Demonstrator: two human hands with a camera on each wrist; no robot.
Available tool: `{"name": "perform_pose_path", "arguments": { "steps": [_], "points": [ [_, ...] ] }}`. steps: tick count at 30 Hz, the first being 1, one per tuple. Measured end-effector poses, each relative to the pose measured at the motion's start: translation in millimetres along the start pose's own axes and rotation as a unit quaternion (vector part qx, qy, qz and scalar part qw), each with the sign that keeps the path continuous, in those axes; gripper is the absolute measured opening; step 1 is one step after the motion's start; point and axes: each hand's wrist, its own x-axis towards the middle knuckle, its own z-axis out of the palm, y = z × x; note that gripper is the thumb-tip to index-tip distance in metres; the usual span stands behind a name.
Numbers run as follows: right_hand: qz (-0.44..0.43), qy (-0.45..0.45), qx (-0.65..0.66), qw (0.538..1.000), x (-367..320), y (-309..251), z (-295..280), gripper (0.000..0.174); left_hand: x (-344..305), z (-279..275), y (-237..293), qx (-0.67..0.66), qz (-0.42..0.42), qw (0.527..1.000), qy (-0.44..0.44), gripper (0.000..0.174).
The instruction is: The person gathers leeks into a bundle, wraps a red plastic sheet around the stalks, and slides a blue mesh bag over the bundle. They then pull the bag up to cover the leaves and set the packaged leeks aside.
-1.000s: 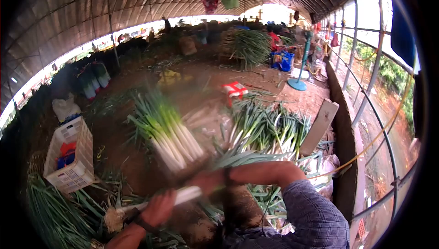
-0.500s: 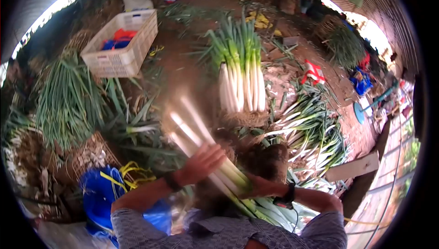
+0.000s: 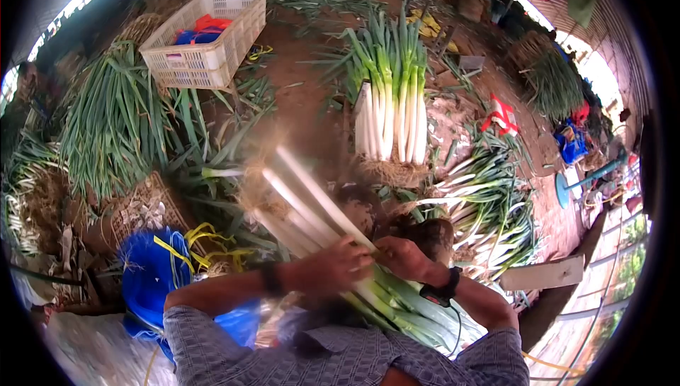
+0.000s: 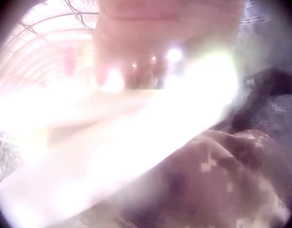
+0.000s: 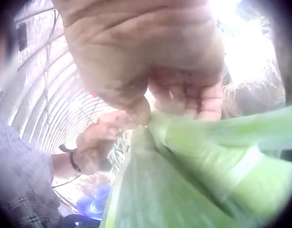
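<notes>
Leeks (image 3: 301, 207) held aslant before the checked shirt (image 3: 340, 358), root ends (image 3: 256, 191) forward-left, leaves (image 3: 421, 309) back toward the right; judged light, firm but bruisable along the shafts, floppy in the leaf, so best taken mid-shaft. Left hand (image 3: 334, 265) grips the white part; right hand (image 3: 405, 257), elbow bent, pinches green leaf just beside it.

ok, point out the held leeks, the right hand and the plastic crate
Held leeks (image 3: 304, 209): head view, on a white stalk.
Right hand (image 5: 150, 57): right wrist view, on the palm.
Plastic crate (image 3: 188, 67): head view, on its near side wall.
</notes>
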Motion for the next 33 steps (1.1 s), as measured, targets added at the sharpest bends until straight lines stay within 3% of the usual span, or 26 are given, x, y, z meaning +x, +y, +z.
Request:
{"name": "perform_pose_path", "arguments": {
  "steps": [4,8,9,11,14,17,20,23,26,29,30,33],
  "points": [
    [0.018,-0.065,0.018,0.998,-7,-3,-24,0.031,10,-4,-10,0.046,0.002,0.999,0.028,0.035],
    [0.087,-0.201,0.002,0.976,-23,-3,-46,0.036,10,4,-14,0.066,-0.015,0.997,0.024,0.034],
    [0.037,-0.236,0.009,0.971,-32,24,-36,0.038,11,9,-11,0.074,-0.019,0.996,0.049,0.036],
    [0.037,-0.222,0.001,0.974,-33,20,-35,0.037,12,13,-11,0.056,-0.027,0.996,0.069,0.04],
    [0.067,-0.147,0.094,0.982,-21,17,-16,0.034,9,25,-14,0.002,-0.021,0.997,0.072,0.05],
    [0.075,-0.225,0.116,0.965,9,20,10,0.029,23,22,-15,0.027,-0.03,0.999,0.005,0.049],
    [0.026,-0.123,0.186,0.974,17,26,30,0.024,27,17,-27,0.084,-0.017,0.995,0.054,0.05],
    [0.008,-0.09,0.16,0.983,22,2,20,0.024,24,5,-32,0.091,-0.021,0.995,0.029,0.052],
    [0.012,-0.114,0.135,0.984,30,-11,25,0.025,20,11,-34,0.066,-0.029,0.997,0.041,0.055],
    [-0.068,-0.105,0.128,0.984,40,-1,32,0.027,15,11,-35,0.054,-0.02,0.998,0.023,0.059],
    [-0.042,-0.086,0.156,0.983,37,3,33,0.026,15,11,-35,0.062,-0.029,0.997,0.032,0.052],
    [0.178,-0.189,0.108,0.96,31,-21,-3,0.031,13,11,-48,0.208,0.01,0.978,0.005,0.035]
  ]
}}
